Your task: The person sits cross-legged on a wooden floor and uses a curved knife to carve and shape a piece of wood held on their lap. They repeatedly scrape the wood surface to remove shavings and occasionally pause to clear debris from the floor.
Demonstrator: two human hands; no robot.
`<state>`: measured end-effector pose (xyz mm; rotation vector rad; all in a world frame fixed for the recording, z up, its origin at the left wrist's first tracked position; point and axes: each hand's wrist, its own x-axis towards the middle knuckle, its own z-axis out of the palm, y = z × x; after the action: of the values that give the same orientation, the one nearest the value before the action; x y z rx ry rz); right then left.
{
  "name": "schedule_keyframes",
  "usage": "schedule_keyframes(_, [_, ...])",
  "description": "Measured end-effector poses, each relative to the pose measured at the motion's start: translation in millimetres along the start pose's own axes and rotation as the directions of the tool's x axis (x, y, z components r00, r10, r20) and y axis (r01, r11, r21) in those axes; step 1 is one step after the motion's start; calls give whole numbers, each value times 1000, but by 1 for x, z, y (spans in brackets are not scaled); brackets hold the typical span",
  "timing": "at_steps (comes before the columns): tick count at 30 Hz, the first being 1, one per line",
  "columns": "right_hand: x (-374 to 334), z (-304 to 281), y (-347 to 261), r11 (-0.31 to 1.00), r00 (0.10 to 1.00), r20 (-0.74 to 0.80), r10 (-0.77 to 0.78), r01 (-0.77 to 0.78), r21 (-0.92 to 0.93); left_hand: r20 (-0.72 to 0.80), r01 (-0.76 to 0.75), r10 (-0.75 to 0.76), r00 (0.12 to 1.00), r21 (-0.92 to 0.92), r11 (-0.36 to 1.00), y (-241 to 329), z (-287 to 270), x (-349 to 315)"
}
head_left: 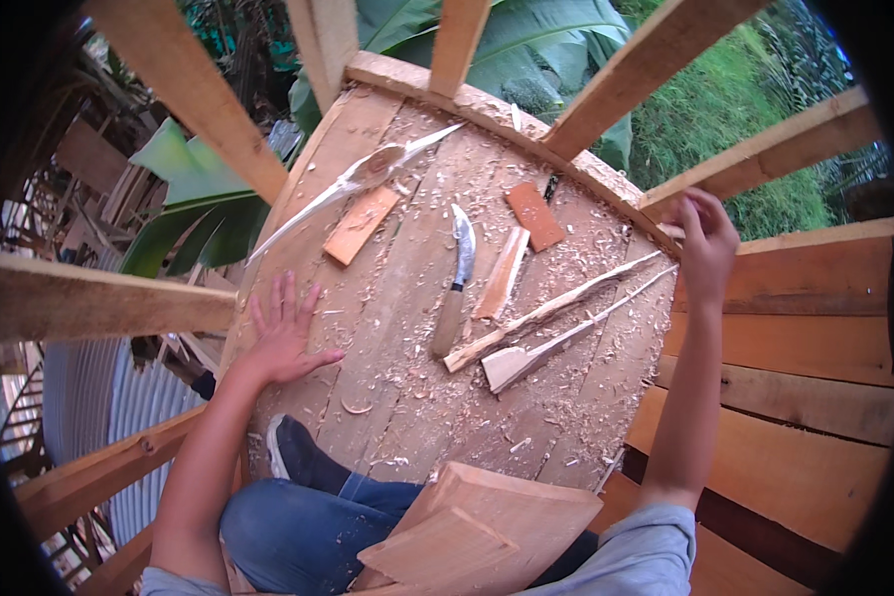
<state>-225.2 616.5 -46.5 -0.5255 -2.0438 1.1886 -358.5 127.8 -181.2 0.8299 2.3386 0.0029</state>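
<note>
My left hand lies flat, fingers spread, on the plank floor strewn with wood shavings. My right hand reaches out to the right and grips the end of a wooden rail at the platform's edge. Between the hands lie a curved knife with a wooden handle, a carved wooden spoon, two long shaved sticks and three small flat wood pieces. A thick wooden block rests on my lap.
Slanted wooden rails fence the platform's far side, with banana leaves and grass beyond. Stacked planks form a wall on the right. Corrugated metal sheeting lies below left. My shoe rests on the floor.
</note>
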Motion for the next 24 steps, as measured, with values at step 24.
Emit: schedule_keyframes(24, [-207,-21,-10,702,719,289,632,-373,-607,-34,-3,3,999,0,1000,2,0,1])
